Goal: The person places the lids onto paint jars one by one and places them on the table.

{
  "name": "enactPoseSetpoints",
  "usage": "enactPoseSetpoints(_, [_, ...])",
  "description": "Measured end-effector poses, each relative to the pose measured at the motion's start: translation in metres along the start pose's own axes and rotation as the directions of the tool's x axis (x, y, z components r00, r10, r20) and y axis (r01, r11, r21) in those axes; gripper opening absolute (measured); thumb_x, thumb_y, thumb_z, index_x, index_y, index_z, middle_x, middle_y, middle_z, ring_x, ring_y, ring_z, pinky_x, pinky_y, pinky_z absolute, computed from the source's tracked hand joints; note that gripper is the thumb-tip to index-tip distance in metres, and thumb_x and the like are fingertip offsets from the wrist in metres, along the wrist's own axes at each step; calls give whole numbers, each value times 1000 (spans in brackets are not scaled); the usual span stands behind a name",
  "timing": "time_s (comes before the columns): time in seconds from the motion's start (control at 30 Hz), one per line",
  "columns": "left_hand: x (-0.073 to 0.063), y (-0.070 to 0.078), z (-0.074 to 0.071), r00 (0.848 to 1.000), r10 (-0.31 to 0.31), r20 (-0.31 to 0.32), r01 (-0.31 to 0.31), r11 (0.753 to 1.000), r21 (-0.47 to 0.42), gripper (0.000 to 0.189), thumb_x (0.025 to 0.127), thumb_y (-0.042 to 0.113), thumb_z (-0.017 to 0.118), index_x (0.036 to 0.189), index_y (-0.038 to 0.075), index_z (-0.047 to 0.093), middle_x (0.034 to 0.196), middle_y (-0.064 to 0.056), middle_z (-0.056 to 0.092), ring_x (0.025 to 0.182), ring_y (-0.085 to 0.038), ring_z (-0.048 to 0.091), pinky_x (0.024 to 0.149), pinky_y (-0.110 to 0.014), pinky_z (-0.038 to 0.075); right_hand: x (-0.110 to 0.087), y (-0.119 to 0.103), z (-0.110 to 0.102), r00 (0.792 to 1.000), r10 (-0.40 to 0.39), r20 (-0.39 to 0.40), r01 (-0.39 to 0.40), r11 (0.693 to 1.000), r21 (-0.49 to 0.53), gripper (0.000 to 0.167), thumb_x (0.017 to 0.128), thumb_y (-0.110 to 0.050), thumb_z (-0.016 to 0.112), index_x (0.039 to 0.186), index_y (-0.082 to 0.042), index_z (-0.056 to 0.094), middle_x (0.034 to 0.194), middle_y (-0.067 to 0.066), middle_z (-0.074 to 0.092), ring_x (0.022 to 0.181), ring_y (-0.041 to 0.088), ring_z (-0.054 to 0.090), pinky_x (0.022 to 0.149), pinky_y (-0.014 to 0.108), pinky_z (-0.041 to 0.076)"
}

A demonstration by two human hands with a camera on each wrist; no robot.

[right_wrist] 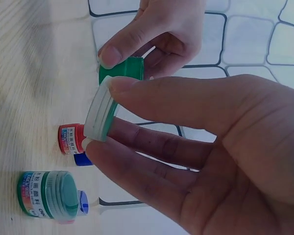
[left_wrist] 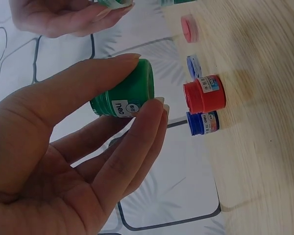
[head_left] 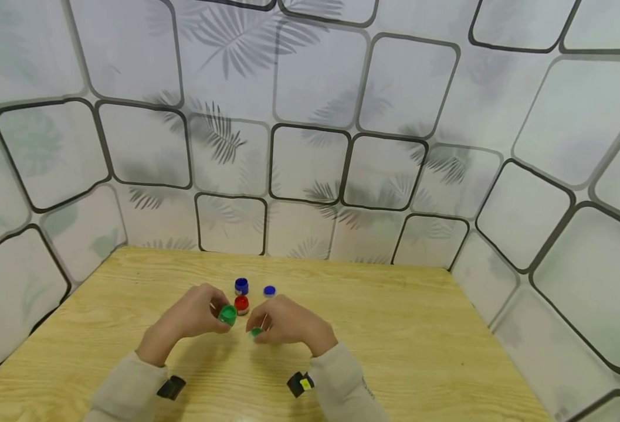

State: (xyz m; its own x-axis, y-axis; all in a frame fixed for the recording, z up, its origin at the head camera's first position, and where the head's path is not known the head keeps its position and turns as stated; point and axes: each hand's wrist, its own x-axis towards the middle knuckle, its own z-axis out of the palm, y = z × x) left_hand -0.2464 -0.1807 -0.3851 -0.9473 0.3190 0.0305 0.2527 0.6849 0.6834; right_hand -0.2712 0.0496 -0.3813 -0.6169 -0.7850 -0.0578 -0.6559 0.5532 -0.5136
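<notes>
My left hand (head_left: 199,310) grips a small green paint jar (left_wrist: 130,90) between thumb and fingers. The jar is uncapped and tilted, its threaded neck turned toward the right hand. The right hand (head_left: 288,321) pinches a clear-rimmed green lid (right_wrist: 102,111) by its edge, apart from the jar. Just beyond the hands, an uncapped red paint jar (head_left: 241,305) stands upright on the table, with an uncapped blue paint jar (head_left: 241,286) close behind it. A second green jar (right_wrist: 46,195), with its clear lid on, stands near the right hand; the head view hides it.
A blue lid (head_left: 270,291) lies right of the blue jar, and a red lid (left_wrist: 188,28) lies near it. The wooden table (head_left: 405,346) meets patterned curtain-like walls (head_left: 310,164) at the back and sides.
</notes>
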Motion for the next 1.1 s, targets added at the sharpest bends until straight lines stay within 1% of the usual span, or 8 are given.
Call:
enactPoseSetpoints(0.17, [1, 2, 1, 1000, 3, 1, -3, 1000, -2, 21, 76, 5, 88, 94, 2, 76, 89, -6, 76, 79, -18, 72, 69, -35, 61, 0, 1, -1, 1000, -1, -9, 1, 1000, 9, 17, 94, -10, 75, 111, -8, 78, 111, 1, 78, 88, 4, 70, 75, 12, 53])
enactPoseSetpoints(0.37, [1, 6, 4, 1000, 0, 3, 0, 1000, 1, 22, 75, 3, 88, 93, 3, 76, 89, -6, 75, 79, -18, 72, 70, -35, 60, 0, 0, -3, 1000, -5, -10, 6, 999, 35, 19, 93, -10, 76, 112, -8, 78, 111, 1, 78, 88, 4, 70, 74, 13, 54])
enactPoseSetpoints(0.57, [2, 7, 9, 1000, 19, 5, -19, 1000, 12, 22, 74, 3, 88, 93, 4, 77, 87, -3, 74, 77, -14, 69, 69, -34, 59, -1, 2, -4, 1000, 5, -23, -4, 999, 33, 19, 93, -10, 76, 112, -8, 78, 109, 1, 77, 88, 5, 70, 75, 13, 54])
enactPoseSetpoints(0.73, [3, 6, 11, 999, 33, 14, -33, 999, 8, 22, 74, 2, 88, 94, 4, 77, 86, -3, 74, 75, -13, 67, 68, -32, 58, -3, 3, -5, 1000, 10, -29, -8, 999, 46, 18, 93, -10, 76, 111, -8, 78, 107, 0, 77, 86, 2, 69, 75, 14, 54])
enactPoseSetpoints(0.93, [3, 6, 13, 997, 70, 25, -70, 997, 14, 21, 75, 3, 87, 93, 3, 77, 85, -3, 74, 74, -12, 66, 66, -31, 57, -3, 4, -5, 999, -2, -34, 3, 999, 32, 18, 93, -11, 76, 111, -8, 78, 108, 1, 77, 86, 2, 69, 74, 13, 54])
enactPoseSetpoints(1.1, [3, 7, 14, 997, 73, 25, -74, 997, 21, 21, 74, 4, 87, 91, 3, 76, 85, -3, 74, 73, -12, 64, 66, -30, 55, -3, 5, -6, 999, -15, -41, 16, 1000, 25, 19, 93, -10, 76, 112, -7, 77, 110, 2, 78, 86, 2, 69, 75, 13, 54])
